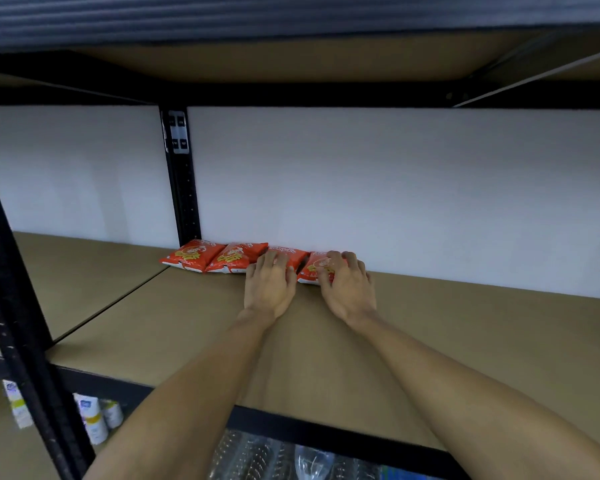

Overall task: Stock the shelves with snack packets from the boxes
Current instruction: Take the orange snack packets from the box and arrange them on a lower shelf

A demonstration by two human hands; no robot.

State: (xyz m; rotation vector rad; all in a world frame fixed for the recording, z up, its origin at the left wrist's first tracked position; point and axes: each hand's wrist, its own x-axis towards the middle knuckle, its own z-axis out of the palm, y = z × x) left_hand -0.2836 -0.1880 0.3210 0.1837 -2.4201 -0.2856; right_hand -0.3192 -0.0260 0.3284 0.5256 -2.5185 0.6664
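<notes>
Shelf (465,341) lies bare right of and before the packets (222,259); post (182,188) blocks their left, wall (395,185) stands behind

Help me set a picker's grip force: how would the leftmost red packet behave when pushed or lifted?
The leftmost red packet looks puffed and soft-sided, so probably light and yielding. Its glossy film would likely slide easily on the smooth shelf board. Lying flat, it seems unlikely to roll or tip.

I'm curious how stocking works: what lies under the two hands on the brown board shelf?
Left hand presses one red snack packet; right hand grips the end red packet. Their covered parts are hidden.
</notes>
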